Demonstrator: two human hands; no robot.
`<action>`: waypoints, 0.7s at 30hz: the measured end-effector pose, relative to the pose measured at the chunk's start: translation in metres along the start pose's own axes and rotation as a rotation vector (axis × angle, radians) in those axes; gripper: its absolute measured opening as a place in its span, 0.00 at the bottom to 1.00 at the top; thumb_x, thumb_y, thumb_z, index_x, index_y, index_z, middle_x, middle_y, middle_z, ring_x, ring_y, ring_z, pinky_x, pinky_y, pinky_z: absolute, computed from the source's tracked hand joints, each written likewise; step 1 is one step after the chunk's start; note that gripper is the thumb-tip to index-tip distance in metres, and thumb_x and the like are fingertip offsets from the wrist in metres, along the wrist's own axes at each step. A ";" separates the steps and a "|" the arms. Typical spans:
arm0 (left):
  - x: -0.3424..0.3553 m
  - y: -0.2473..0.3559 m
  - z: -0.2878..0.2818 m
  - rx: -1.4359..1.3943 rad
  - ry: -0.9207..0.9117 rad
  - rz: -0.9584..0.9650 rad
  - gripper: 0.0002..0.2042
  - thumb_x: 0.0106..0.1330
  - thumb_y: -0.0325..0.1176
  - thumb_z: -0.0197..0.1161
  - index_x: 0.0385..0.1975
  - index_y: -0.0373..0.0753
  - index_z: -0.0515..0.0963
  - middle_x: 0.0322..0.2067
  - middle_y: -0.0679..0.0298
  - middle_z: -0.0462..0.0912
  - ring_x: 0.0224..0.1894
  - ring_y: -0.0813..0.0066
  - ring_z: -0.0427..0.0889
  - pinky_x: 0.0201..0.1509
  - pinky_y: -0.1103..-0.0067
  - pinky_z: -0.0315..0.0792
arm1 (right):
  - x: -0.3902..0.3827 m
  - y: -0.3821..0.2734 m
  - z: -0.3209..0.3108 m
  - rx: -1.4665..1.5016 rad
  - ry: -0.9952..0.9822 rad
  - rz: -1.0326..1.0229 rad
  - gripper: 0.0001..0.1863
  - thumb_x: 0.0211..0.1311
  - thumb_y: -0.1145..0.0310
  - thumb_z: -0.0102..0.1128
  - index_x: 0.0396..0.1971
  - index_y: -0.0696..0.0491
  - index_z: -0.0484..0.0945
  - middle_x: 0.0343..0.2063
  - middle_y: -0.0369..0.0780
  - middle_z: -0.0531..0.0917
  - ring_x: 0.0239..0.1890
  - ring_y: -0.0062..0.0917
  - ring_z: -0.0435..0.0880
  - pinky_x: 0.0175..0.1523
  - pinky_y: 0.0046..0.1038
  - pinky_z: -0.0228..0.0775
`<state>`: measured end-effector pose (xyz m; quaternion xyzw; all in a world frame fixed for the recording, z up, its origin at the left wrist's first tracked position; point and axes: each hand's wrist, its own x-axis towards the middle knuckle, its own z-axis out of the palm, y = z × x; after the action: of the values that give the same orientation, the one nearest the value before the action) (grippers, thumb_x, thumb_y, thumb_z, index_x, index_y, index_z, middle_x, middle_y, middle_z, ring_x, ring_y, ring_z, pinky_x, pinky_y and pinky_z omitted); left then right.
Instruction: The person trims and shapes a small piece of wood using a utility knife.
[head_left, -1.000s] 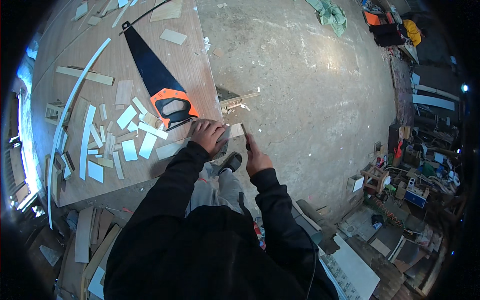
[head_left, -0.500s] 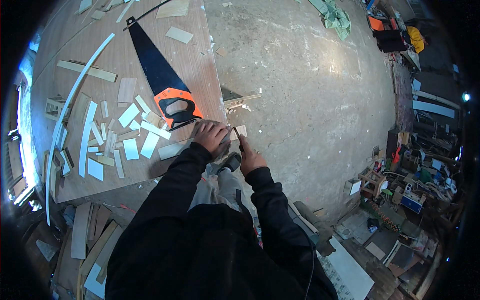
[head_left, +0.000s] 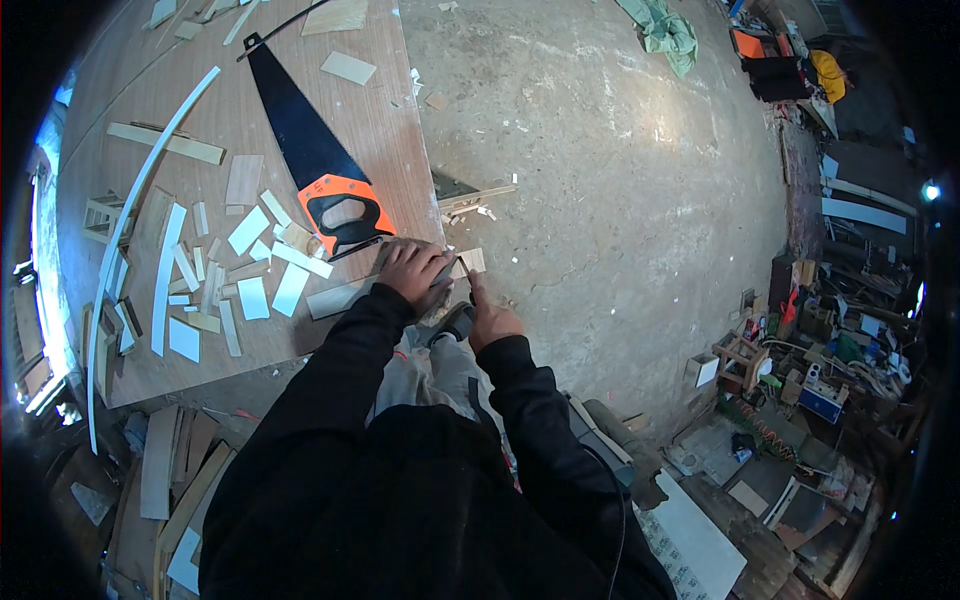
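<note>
At the table's right corner, my left hand point(head_left: 415, 270) presses down on a pale wood strip point(head_left: 338, 299), fingers bent over it. The strip's end point(head_left: 474, 260) sticks out past the table edge. My right hand point(head_left: 494, 318) is closed around a thin dark tool point(head_left: 462, 266), index finger stretched along it. The tool's tip meets the strip just right of my left fingers. Its handle is hidden in my palm, and its exact kind is too small to make out. A handsaw point(head_left: 310, 130) with an orange and black handle lies flat on the table beyond my left hand.
Many small wood offcuts point(head_left: 250, 298) and a long curved white strip point(head_left: 130, 210) lie on the wooden table point(head_left: 270, 350). Scrap pieces point(head_left: 475, 203) jut out beside the table's right edge. Boards point(head_left: 160, 460) lean below left; clutter point(head_left: 820, 390) fills the right side.
My right hand has moved slightly up and left with the tool, its index finger now straighter along it. My left hand stays on the strip. The whole view has shifted a little.
</note>
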<state>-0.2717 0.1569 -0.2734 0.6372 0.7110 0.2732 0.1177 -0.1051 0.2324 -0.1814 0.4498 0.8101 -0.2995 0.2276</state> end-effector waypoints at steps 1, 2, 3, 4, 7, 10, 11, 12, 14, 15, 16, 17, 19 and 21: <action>-0.001 0.000 -0.001 0.006 -0.012 -0.006 0.20 0.61 0.48 0.63 0.49 0.43 0.80 0.46 0.66 0.77 0.50 0.61 0.73 0.55 0.65 0.65 | 0.000 -0.006 -0.003 -0.001 -0.002 0.000 0.38 0.65 0.70 0.49 0.74 0.38 0.47 0.28 0.56 0.84 0.31 0.52 0.84 0.36 0.50 0.74; -0.002 -0.001 -0.001 0.006 -0.014 -0.009 0.20 0.61 0.48 0.63 0.49 0.43 0.80 0.46 0.66 0.77 0.50 0.61 0.73 0.55 0.65 0.65 | 0.001 -0.012 -0.006 -0.052 -0.072 0.048 0.38 0.64 0.69 0.48 0.74 0.38 0.47 0.32 0.56 0.84 0.34 0.51 0.85 0.39 0.49 0.75; -0.002 -0.002 0.001 0.010 -0.009 -0.003 0.20 0.61 0.48 0.63 0.50 0.45 0.80 0.46 0.66 0.77 0.50 0.62 0.73 0.56 0.64 0.65 | 0.002 -0.020 -0.013 -0.102 -0.139 0.098 0.38 0.64 0.68 0.47 0.74 0.38 0.47 0.36 0.55 0.85 0.37 0.51 0.86 0.42 0.48 0.76; -0.003 -0.002 0.003 0.016 -0.006 0.002 0.20 0.61 0.48 0.63 0.50 0.46 0.79 0.46 0.66 0.77 0.50 0.62 0.73 0.56 0.64 0.64 | 0.006 -0.025 -0.013 -0.100 -0.140 0.100 0.38 0.64 0.68 0.47 0.74 0.38 0.47 0.36 0.55 0.85 0.37 0.51 0.86 0.42 0.48 0.76; -0.002 -0.003 0.011 -0.003 -0.026 0.001 0.20 0.61 0.47 0.63 0.52 0.50 0.79 0.46 0.67 0.77 0.49 0.62 0.73 0.55 0.63 0.63 | 0.020 -0.034 -0.014 -0.169 -0.176 0.167 0.34 0.67 0.64 0.45 0.74 0.40 0.50 0.38 0.54 0.85 0.40 0.49 0.86 0.44 0.48 0.77; -0.003 -0.007 0.014 0.019 0.018 0.034 0.20 0.62 0.49 0.61 0.53 0.53 0.78 0.46 0.68 0.77 0.49 0.62 0.73 0.55 0.63 0.62 | 0.029 -0.038 -0.020 -0.100 -0.129 0.170 0.36 0.64 0.66 0.49 0.72 0.42 0.53 0.37 0.55 0.85 0.40 0.51 0.86 0.44 0.48 0.78; -0.003 -0.008 0.015 0.017 0.010 0.035 0.20 0.62 0.49 0.61 0.53 0.53 0.78 0.46 0.68 0.77 0.49 0.62 0.73 0.55 0.63 0.62 | 0.030 -0.039 -0.023 -0.096 -0.151 0.180 0.35 0.64 0.65 0.48 0.72 0.42 0.54 0.37 0.56 0.85 0.41 0.50 0.86 0.45 0.48 0.78; -0.002 -0.010 0.015 0.047 0.015 0.037 0.20 0.63 0.50 0.60 0.52 0.52 0.78 0.46 0.68 0.77 0.48 0.63 0.73 0.54 0.64 0.62 | 0.031 -0.041 -0.027 -0.094 -0.171 0.186 0.34 0.65 0.65 0.47 0.72 0.41 0.55 0.37 0.56 0.85 0.41 0.50 0.86 0.46 0.48 0.78; -0.004 -0.010 0.013 0.079 0.013 0.039 0.20 0.64 0.52 0.59 0.51 0.51 0.79 0.46 0.68 0.77 0.47 0.63 0.74 0.54 0.65 0.62 | 0.023 -0.039 -0.021 -0.109 -0.177 0.187 0.34 0.64 0.66 0.47 0.72 0.38 0.55 0.37 0.56 0.85 0.41 0.50 0.86 0.45 0.48 0.78; -0.003 -0.006 0.015 0.070 0.033 0.048 0.19 0.65 0.52 0.58 0.50 0.50 0.80 0.45 0.68 0.77 0.47 0.64 0.74 0.53 0.65 0.62 | 0.020 -0.035 -0.016 -0.122 -0.176 0.185 0.34 0.66 0.64 0.46 0.72 0.39 0.54 0.38 0.55 0.85 0.40 0.49 0.86 0.45 0.47 0.78; -0.002 -0.004 0.016 0.061 0.053 0.056 0.19 0.65 0.53 0.57 0.48 0.49 0.81 0.44 0.69 0.78 0.47 0.65 0.74 0.53 0.66 0.62 | 0.018 -0.031 -0.012 -0.134 -0.174 0.184 0.33 0.67 0.62 0.45 0.73 0.39 0.53 0.38 0.54 0.85 0.40 0.48 0.87 0.45 0.47 0.78; 0.000 -0.004 0.016 0.061 0.049 0.064 0.19 0.65 0.53 0.57 0.48 0.49 0.81 0.44 0.69 0.78 0.47 0.65 0.74 0.53 0.66 0.62 | 0.019 -0.027 -0.008 -0.127 -0.172 0.189 0.33 0.67 0.62 0.45 0.73 0.39 0.53 0.38 0.54 0.85 0.40 0.48 0.87 0.45 0.47 0.78; 0.004 -0.002 0.013 0.097 0.055 0.054 0.19 0.66 0.52 0.56 0.46 0.47 0.82 0.42 0.70 0.78 0.46 0.66 0.74 0.52 0.67 0.62 | 0.017 -0.022 -0.004 -0.080 -0.136 0.181 0.36 0.65 0.64 0.46 0.73 0.36 0.51 0.36 0.54 0.85 0.37 0.48 0.87 0.43 0.46 0.78; 0.000 0.001 0.009 0.098 0.027 0.066 0.19 0.66 0.52 0.56 0.46 0.46 0.82 0.43 0.70 0.78 0.45 0.66 0.74 0.52 0.66 0.62 | 0.008 -0.018 0.002 -0.074 -0.131 0.181 0.36 0.65 0.65 0.46 0.74 0.35 0.50 0.35 0.54 0.85 0.36 0.48 0.87 0.42 0.46 0.78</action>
<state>-0.2657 0.1594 -0.2802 0.6617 0.7035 0.2503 0.0674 -0.1244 0.2285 -0.1830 0.4918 0.7601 -0.2765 0.3225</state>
